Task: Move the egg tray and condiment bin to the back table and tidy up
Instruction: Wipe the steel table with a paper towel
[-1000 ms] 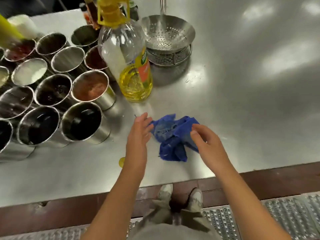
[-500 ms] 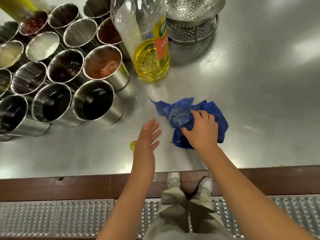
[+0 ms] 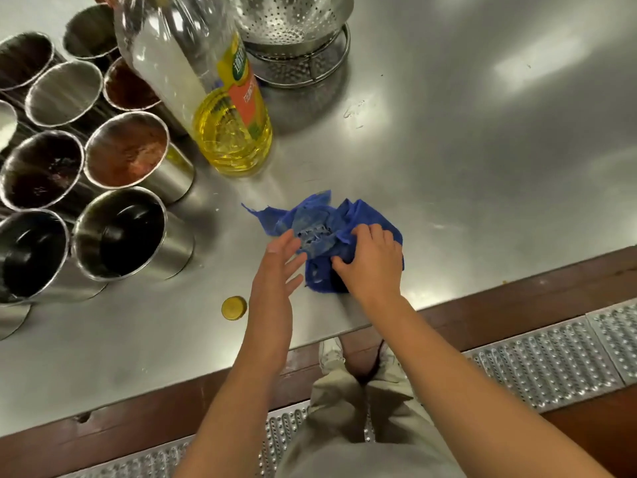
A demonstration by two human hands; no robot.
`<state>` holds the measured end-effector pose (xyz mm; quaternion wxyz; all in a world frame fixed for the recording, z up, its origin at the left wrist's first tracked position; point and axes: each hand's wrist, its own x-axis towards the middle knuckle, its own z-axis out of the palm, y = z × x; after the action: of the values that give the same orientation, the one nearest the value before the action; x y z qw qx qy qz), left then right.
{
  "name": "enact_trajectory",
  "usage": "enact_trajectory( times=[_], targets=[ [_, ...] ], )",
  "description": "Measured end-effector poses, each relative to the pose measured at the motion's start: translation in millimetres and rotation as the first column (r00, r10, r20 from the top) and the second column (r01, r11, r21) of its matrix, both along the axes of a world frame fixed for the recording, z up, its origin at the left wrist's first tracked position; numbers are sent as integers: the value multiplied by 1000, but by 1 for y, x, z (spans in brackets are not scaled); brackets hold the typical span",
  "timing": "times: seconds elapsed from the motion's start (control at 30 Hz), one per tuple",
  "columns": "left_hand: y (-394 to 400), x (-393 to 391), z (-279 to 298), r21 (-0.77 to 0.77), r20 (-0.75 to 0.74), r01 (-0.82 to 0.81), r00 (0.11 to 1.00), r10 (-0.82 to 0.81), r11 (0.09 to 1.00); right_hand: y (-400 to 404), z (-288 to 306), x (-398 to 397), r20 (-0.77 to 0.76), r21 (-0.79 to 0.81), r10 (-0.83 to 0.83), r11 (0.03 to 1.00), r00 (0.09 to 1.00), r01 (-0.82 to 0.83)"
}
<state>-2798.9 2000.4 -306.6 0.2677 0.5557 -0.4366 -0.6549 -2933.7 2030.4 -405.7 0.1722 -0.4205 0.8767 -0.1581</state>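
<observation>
A crumpled blue cloth [image 3: 320, 219] lies on the steel table [image 3: 465, 160] near its front edge. My right hand [image 3: 370, 262] grips the cloth's right side, fingers curled into the fabric. My left hand [image 3: 275, 270] is just left of the cloth with fingers straight, their tips at its edge. Several steel condiment cups [image 3: 127, 232] stand in a cluster at the left, some holding dark or red seasoning. No egg tray is in view.
A large oil bottle [image 3: 220, 98] stands behind the cloth, beside the cups. A perforated steel colander [image 3: 296, 32] sits on a wire ring at the back. A small yellow cap [image 3: 234, 308] lies left of my left wrist. Studded metal floor grating [image 3: 544, 363] lies below.
My right hand has closed onto the cloth and bunched it up. My left hand has come back toward the cloth's left edge. The camera view has shifted closer and tilted down.
</observation>
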Motion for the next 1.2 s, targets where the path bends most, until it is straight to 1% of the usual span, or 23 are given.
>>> enact_trajectory(
  times=[0.13,0.23,0.33,0.43,0.57,0.67,0.8,0.97,1.03,1.13,1.2],
  targets=[
    [0,-12,-6,24,-17,87,996,-87,996,5,1,-8,32,11,-45,999,998,45],
    [6,-25,-4,8,-43,171,985,-170,985,19,-1,-16,35,8,-92,996,995,92],
    [16,-41,-2,-13,-49,202,978,-202,979,39,-3,-28,37,31,-146,989,989,145],
    [27,-57,-5,-6,-44,208,977,-208,978,58,-5,-38,37,24,-172,985,984,171],
    [40,-76,-12,-4,-25,185,982,-185,983,73,-8,-43,23,-13,-137,990,990,138],
    [53,-86,-15,-38,-17,176,984,-177,984,82,-10,-51,39,-35,-113,993,993,114],
    [70,-104,-18,-57,-19,173,984,-174,983,102,-13,-69,40,-59,-127,990,991,129],
    [91,-132,-18,-98,-30,194,980,-198,976,144,-14,-108,33,-115,-186,975,982,189],
    [97,-141,-17,-103,-20,194,980,-197,976,160,-14,-129,22,-108,-212,971,977,213],
    [106,-151,-15,-105,-23,186,982,-189,977,188,-15,-171,8,-95,-310,946,951,310],
    [111,-156,-13,-112,-26,184,982,-188,977,199,-15,-193,28,-103,-367,924,930,368]
  ],
)
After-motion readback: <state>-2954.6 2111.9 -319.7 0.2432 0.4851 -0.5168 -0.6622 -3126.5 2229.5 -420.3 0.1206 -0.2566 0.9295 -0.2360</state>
